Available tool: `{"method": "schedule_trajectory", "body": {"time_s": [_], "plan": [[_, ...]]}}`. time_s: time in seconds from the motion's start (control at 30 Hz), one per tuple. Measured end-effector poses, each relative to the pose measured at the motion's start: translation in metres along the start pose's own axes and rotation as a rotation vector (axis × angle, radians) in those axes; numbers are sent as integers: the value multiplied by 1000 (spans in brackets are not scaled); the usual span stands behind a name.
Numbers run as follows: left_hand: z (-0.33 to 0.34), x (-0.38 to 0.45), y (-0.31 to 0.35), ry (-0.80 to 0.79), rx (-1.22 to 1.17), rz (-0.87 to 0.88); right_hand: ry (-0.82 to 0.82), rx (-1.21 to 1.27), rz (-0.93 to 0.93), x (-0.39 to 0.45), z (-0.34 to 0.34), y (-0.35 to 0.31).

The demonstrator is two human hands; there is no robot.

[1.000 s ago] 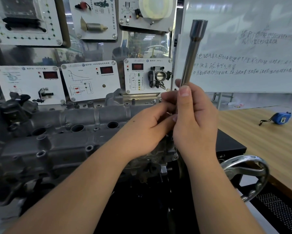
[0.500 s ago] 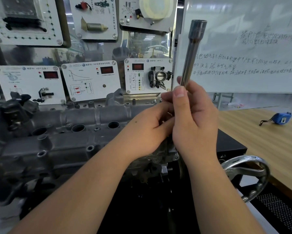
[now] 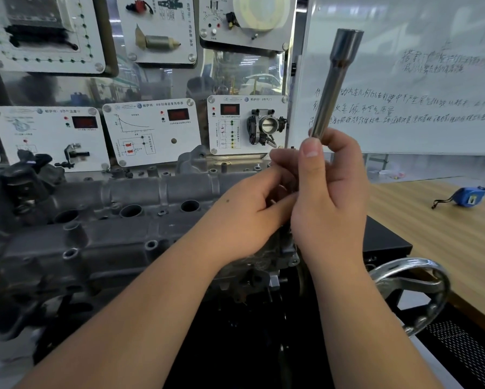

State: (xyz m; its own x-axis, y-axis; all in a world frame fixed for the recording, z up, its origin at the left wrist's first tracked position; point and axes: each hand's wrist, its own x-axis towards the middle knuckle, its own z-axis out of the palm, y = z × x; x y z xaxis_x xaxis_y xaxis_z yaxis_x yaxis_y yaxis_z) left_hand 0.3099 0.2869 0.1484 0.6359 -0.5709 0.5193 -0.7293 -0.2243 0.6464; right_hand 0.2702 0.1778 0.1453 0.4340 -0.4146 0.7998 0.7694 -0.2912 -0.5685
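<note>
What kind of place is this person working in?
Most likely an automotive training workshop: a bare engine in front, labelled sensor demonstration panels behind it, and a handwritten whiteboard on the right.

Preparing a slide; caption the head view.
Right hand grips long silver metal socket tube over grey engine casting; left hand pinches its base.

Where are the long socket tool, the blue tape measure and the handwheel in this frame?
socket tool [image 3: 333,88]: head view, middle of its steel shaft above the hands.
tape measure [image 3: 470,195]: head view, its blue case on the wooden table.
handwheel [image 3: 412,262]: head view, top of its chrome rim.
</note>
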Motion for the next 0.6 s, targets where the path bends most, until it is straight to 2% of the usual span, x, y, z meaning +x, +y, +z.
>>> {"method": "schedule_trajectory", "body": {"time_s": [0.6], "plan": [[-2, -2, 3, -46, 13, -42, -9, -68, -58, -1, 0, 0]]}}
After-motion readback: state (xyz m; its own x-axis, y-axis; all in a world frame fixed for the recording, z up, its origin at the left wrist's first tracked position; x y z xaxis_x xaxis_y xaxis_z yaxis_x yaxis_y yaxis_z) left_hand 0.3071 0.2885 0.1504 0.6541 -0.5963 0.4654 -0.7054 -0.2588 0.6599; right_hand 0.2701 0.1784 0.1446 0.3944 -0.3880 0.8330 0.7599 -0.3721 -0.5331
